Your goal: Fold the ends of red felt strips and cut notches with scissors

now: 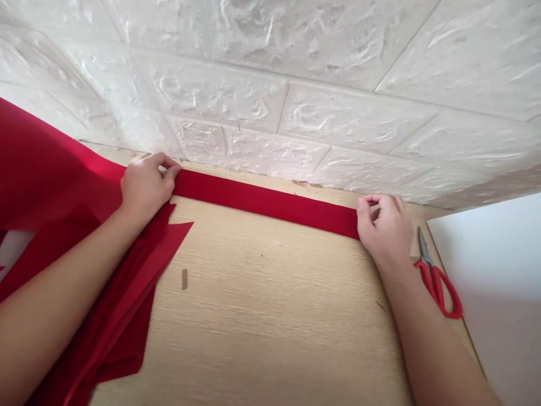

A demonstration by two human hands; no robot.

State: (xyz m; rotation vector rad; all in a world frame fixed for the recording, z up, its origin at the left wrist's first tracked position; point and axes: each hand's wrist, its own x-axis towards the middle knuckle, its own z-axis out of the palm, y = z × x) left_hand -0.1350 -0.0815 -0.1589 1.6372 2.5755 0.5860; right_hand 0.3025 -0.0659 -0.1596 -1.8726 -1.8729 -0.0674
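A long narrow red strip (pixel 266 203) lies stretched across the wooden table near the wall. My left hand (pixel 150 183) pinches its left end, thumb and forefinger together at the upper edge. At the right end my right hand (pixel 384 228) is closed on the strip in a similar pinch. Under and beside my left forearm is a heap of red fabric pieces (pixel 127 316) with pointed corners. A larger red sheet (pixel 54 163) spreads out at the upper left, reaching my left hand.
Red-handled scissors (pixel 437 282) rest right of my right hand, blades pointing toward the wall. A white brick-patterned wall (pixel 338 118) borders the far side of the table (pixel 270 316). A white surface (pixel 507 270) stands at the right edge. A small brown scrap (pixel 184 279) lies beside the heap.
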